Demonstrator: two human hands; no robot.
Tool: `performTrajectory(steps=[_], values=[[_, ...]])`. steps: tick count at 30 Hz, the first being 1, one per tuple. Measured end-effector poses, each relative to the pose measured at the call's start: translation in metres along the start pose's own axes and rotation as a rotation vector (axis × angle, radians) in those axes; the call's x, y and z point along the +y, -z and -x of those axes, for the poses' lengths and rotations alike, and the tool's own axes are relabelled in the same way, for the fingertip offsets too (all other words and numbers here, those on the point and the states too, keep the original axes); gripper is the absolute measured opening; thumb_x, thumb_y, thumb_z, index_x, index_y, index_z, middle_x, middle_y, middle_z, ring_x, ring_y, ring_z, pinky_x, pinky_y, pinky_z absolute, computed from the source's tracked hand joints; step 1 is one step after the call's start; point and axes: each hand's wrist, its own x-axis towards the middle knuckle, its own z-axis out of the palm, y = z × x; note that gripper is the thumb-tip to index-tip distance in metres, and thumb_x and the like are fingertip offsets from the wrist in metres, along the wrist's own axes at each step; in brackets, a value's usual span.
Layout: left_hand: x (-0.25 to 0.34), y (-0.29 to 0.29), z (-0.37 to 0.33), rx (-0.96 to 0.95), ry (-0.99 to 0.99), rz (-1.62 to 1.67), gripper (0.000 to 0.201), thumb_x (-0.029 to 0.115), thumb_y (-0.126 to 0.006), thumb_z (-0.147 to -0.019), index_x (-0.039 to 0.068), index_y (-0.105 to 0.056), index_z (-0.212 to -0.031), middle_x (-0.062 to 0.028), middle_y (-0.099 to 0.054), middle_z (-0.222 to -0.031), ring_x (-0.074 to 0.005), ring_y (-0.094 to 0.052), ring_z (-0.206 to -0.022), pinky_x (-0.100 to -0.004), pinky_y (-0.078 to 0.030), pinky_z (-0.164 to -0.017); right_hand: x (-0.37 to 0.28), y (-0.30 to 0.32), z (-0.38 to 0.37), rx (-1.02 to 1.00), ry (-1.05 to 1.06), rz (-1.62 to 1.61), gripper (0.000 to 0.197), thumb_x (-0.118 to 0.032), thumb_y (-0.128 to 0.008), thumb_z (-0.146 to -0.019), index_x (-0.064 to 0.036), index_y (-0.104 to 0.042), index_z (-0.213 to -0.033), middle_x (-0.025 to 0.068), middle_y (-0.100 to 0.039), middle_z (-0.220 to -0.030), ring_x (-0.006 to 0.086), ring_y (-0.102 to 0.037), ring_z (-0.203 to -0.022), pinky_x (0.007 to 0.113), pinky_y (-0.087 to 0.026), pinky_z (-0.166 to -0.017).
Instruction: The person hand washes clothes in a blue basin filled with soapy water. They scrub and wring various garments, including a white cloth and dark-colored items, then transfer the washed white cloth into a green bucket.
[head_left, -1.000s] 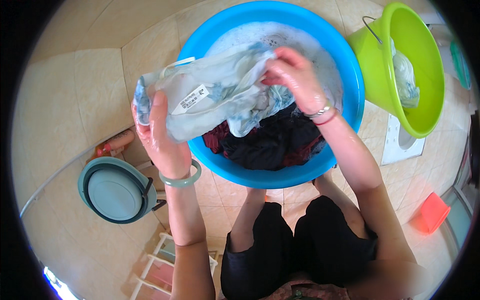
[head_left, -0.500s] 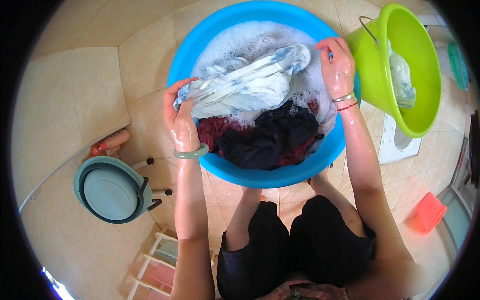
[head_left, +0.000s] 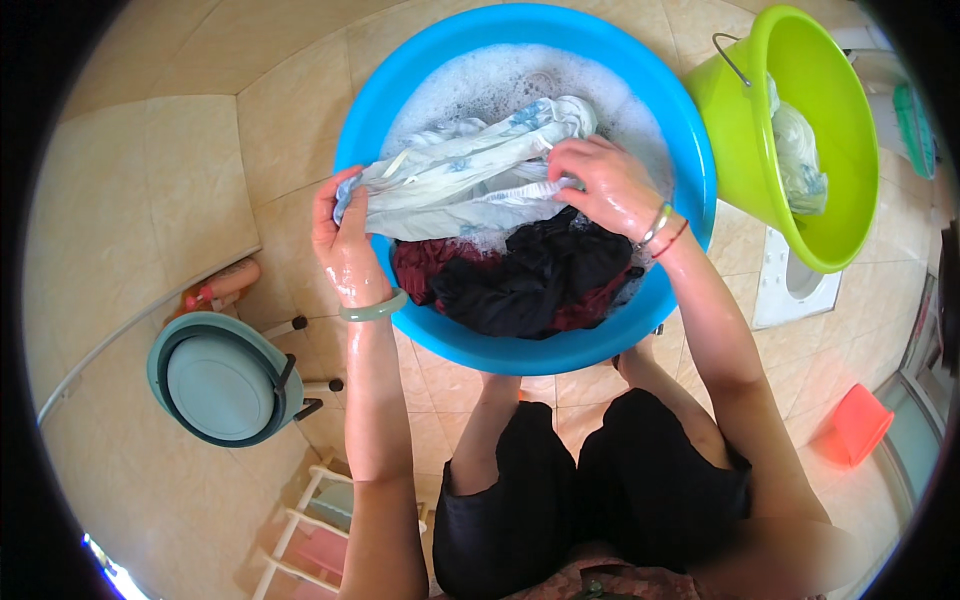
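Observation:
A wet white garment (head_left: pixel 460 185) with blue patterning is stretched between my hands over a large blue basin (head_left: pixel 365 120). My left hand (head_left: pixel 350 245) is closed on its left end at the basin's rim. With fingers pinched, my right hand (head_left: pixel 605 185) grips a gathered, elastic-looking edge nearer the middle. Foamy water (head_left: pixel 500 75) fills the back of the basin. In its near half lie black cloth (head_left: pixel 540 280) and dark red cloth (head_left: pixel 425 268), soaked and bunched together.
At the right, a tilted lime green bucket (head_left: pixel 840 215) holds a white and blue cloth (head_left: pixel 797 150). A white floor fixture (head_left: pixel 780 290) lies below it. To the left are a grey-green folding basin (head_left: pixel 225 390) and a white rack (head_left: pixel 290 535). A coral container (head_left: pixel 860 425) stands at far right.
My right hand has come left from the basin's right rim, where it was off the garment, and now grips the garment's edge. My left hand has shifted slightly left and down, still holding its end.

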Motion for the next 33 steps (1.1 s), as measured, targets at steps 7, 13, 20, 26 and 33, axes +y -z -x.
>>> performTrajectory(steps=[7,13,20,26,33], values=[[-0.004,0.014,0.003,-0.098,0.03,0.13,0.02,0.002,-0.047,-0.087,0.002,-0.057,-0.104,-0.0129,-0.063,-0.102,-0.0218,-0.057,-0.1,-0.0321,-0.042,-0.093,-0.063,0.065,0.014,0.008,0.099,-0.627,0.023,0.005,-0.067,-0.078,-0.0049,-0.048,-0.084,0.001,-0.061,-0.09,0.0033,-0.047,-0.072,0.019,-0.04,-0.061],[-0.006,0.008,0.012,-0.285,0.128,-0.185,0.029,-0.003,-0.048,-0.08,0.004,-0.06,-0.105,-0.0025,-0.057,-0.09,-0.011,-0.051,-0.085,-0.023,-0.038,-0.078,-0.012,0.047,0.029,-0.307,-0.13,0.245,0.026,-0.033,-0.067,-0.085,-0.0084,-0.059,-0.083,0.0104,-0.064,-0.079,0.0327,-0.061,-0.071,0.041,-0.045,-0.06],[-0.03,0.004,0.023,-0.518,0.257,-0.453,0.034,0.003,-0.057,-0.083,0.005,-0.063,-0.116,0.0007,-0.059,-0.101,-0.0074,-0.049,-0.082,-0.0206,-0.04,-0.075,-0.008,-0.006,0.014,0.169,-0.254,0.269,0.034,-0.044,-0.069,-0.081,-0.0125,-0.061,-0.089,0.008,-0.065,-0.085,0.0322,-0.065,-0.079,0.044,-0.052,-0.063],[-0.048,-0.002,0.011,-0.418,0.129,-0.76,0.04,0.032,-0.071,-0.083,0.009,-0.067,-0.115,-0.0117,-0.065,-0.104,-0.0217,-0.06,-0.094,-0.0318,-0.047,-0.08,0.014,-0.038,0.001,0.309,-0.154,0.423,0.03,-0.036,-0.072,-0.079,-0.0126,-0.061,-0.094,0.007,-0.063,-0.084,0.0293,-0.065,-0.073,0.045,-0.052,-0.062],[-0.031,-0.011,0.019,-0.362,-0.101,-1.022,0.021,0.018,-0.071,-0.083,0.009,-0.072,-0.102,-0.009,-0.065,-0.088,-0.023,-0.061,-0.077,-0.0283,-0.049,-0.074,-0.005,0.002,0.011,0.54,-0.299,-0.267,0.017,-0.007,-0.064,-0.089,-0.0115,-0.07,-0.103,0.0045,-0.063,-0.076,0.0072,-0.053,-0.061,0.023,-0.043,-0.056]])
